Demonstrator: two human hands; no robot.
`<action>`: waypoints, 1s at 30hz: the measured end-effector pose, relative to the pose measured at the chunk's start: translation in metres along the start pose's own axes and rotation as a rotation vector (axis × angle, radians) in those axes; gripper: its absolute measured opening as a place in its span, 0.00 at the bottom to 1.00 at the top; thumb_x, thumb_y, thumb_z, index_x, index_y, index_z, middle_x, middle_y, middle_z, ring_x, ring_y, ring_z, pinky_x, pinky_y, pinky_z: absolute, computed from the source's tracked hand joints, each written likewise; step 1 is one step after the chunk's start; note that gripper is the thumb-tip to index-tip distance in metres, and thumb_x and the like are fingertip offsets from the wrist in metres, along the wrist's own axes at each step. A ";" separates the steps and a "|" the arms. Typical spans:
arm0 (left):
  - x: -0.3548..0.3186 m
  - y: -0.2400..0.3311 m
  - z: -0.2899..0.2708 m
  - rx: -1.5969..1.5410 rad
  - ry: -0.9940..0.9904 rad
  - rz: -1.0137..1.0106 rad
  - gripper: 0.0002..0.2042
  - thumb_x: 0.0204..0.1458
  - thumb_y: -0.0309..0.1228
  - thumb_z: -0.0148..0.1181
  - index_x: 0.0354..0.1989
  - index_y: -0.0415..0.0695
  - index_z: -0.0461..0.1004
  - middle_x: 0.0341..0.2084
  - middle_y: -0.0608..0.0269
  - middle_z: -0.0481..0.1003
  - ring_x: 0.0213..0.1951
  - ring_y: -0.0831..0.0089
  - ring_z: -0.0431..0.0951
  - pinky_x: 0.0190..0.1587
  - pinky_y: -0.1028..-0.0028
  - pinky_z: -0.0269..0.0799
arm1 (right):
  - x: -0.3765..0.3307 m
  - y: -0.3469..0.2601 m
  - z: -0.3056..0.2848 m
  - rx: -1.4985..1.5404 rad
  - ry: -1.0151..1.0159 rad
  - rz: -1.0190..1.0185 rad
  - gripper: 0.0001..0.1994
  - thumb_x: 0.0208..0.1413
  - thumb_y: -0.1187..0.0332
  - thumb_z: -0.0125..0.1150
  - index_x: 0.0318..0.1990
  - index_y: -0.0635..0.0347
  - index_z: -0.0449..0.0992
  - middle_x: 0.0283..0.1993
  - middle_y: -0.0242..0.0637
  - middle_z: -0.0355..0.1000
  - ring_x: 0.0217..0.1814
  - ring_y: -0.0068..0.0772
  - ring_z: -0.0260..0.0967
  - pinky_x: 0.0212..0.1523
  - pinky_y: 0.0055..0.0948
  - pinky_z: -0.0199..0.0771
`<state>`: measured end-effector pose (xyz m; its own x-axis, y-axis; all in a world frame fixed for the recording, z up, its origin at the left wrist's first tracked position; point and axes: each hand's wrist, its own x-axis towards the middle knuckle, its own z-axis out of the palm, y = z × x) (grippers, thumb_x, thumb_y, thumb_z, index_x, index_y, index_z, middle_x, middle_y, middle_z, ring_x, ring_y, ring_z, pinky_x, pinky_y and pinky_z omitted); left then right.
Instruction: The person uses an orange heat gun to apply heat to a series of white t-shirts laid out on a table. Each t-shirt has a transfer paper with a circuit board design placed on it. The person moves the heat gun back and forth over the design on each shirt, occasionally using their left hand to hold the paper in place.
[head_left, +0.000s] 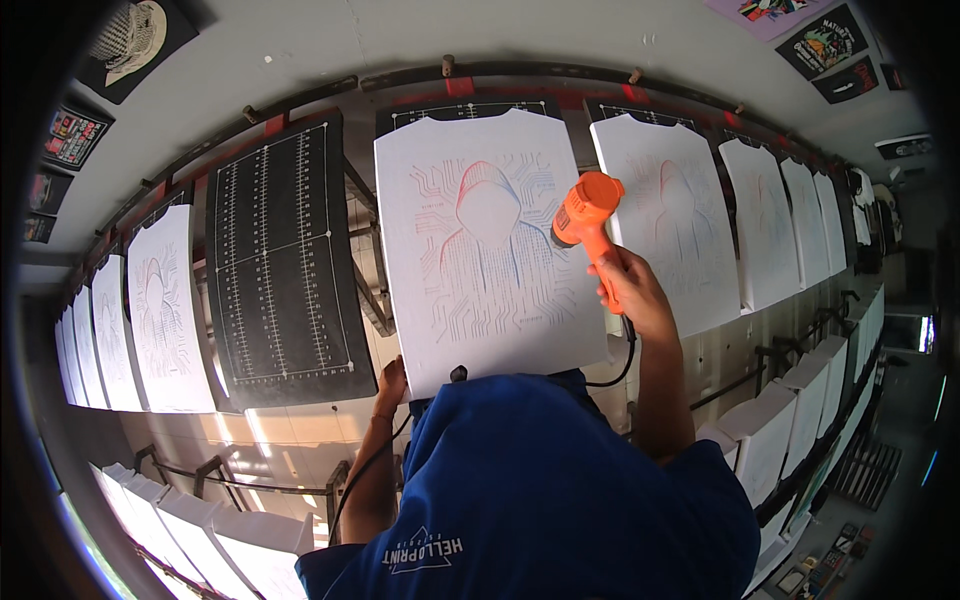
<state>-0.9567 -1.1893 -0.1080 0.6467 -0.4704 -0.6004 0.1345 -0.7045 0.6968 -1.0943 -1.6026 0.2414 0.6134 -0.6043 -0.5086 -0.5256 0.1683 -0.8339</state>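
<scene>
In my right hand (pixel 640 290) is an orange hot-air gun (pixel 590 205), its handle wrapped by my fingers. The nozzle points left, over the right part of a white T-shirt (pixel 410 200) stretched flat on a board in front of me. A line print of a hooded figure (pixel 489 215) in red and blue, with circuit-like lines around it, covers the shirt's front. My left hand (pixel 393 380) is closed at the lower left edge of that board, its fingers partly hidden. A black cord (pixel 628 360) drops from the gun's handle and curves toward my body.
Left of the shirt stands a bare black board (pixel 285 260) with white ruler marks. More printed white shirts (pixel 165 310) (pixel 680 220) lie on boards to both sides. A dark rail (pixel 450 70) runs behind them. Other white-covered boards (pixel 245 545) stand lower left and lower right.
</scene>
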 end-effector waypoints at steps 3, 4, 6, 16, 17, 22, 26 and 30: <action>-0.012 -0.071 -0.011 -0.054 -0.084 -0.274 0.25 0.61 0.50 0.40 0.36 0.39 0.74 0.26 0.52 0.77 0.27 0.66 0.77 0.26 0.68 0.70 | -0.007 0.004 0.000 -0.015 -0.013 0.015 0.20 0.62 0.60 0.51 0.53 0.68 0.68 0.38 0.34 0.73 0.28 0.17 0.64 0.28 0.21 0.68; -0.015 -0.088 -0.024 -0.145 -0.104 -0.369 0.23 0.60 0.51 0.42 0.39 0.41 0.73 0.28 0.53 0.77 0.28 0.66 0.77 0.27 0.68 0.71 | -0.008 0.005 -0.002 -0.014 -0.022 0.025 0.20 0.62 0.60 0.51 0.53 0.67 0.68 0.38 0.34 0.73 0.28 0.18 0.64 0.28 0.21 0.68; -0.025 -0.125 -0.061 -0.401 -0.036 -0.449 0.21 0.60 0.51 0.44 0.44 0.44 0.71 0.32 0.54 0.77 0.30 0.68 0.78 0.28 0.68 0.72 | -0.012 0.007 -0.005 -0.021 -0.032 0.032 0.20 0.62 0.60 0.51 0.53 0.67 0.68 0.38 0.34 0.72 0.28 0.18 0.64 0.28 0.21 0.67; -0.083 -0.141 -0.187 -0.743 0.574 -0.432 0.24 0.60 0.48 0.45 0.56 0.43 0.64 0.50 0.52 0.71 0.48 0.58 0.74 0.49 0.60 0.71 | -0.037 0.016 -0.014 0.006 -0.037 0.076 0.14 0.62 0.63 0.50 0.46 0.66 0.70 0.35 0.32 0.71 0.26 0.17 0.64 0.26 0.20 0.68; -0.088 -0.135 -0.193 -0.770 0.656 -0.424 0.25 0.61 0.49 0.43 0.59 0.42 0.63 0.53 0.50 0.69 0.51 0.55 0.72 0.51 0.60 0.70 | -0.039 0.015 -0.015 0.036 -0.054 0.098 0.14 0.62 0.63 0.50 0.46 0.66 0.70 0.36 0.32 0.71 0.26 0.17 0.64 0.25 0.20 0.68; -0.098 -0.076 -0.197 -0.933 1.000 -0.282 0.31 0.62 0.51 0.38 0.64 0.39 0.55 0.59 0.46 0.64 0.55 0.53 0.70 0.57 0.59 0.66 | -0.041 0.028 -0.012 0.003 -0.033 0.039 0.14 0.62 0.63 0.51 0.46 0.66 0.70 0.35 0.32 0.71 0.26 0.17 0.65 0.25 0.20 0.68; -0.084 -0.027 -0.176 -0.906 1.140 -0.212 0.34 0.62 0.53 0.36 0.66 0.36 0.52 0.59 0.43 0.62 0.55 0.52 0.70 0.57 0.60 0.66 | -0.043 0.029 -0.019 0.048 -0.050 0.056 0.15 0.62 0.63 0.51 0.48 0.66 0.69 0.36 0.33 0.71 0.26 0.17 0.65 0.25 0.20 0.68; -0.063 0.000 -0.154 -0.808 1.243 -0.234 0.35 0.61 0.54 0.36 0.63 0.31 0.53 0.57 0.37 0.62 0.56 0.46 0.66 0.60 0.55 0.62 | -0.047 0.029 -0.011 0.004 -0.037 0.029 0.20 0.62 0.61 0.51 0.54 0.67 0.66 0.38 0.34 0.72 0.27 0.17 0.64 0.29 0.21 0.69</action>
<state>-0.8817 -1.0777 -0.0096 0.7047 0.6393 -0.3079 0.4210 -0.0274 0.9066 -1.1447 -1.5777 0.2430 0.6192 -0.5698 -0.5403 -0.5412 0.1890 -0.8194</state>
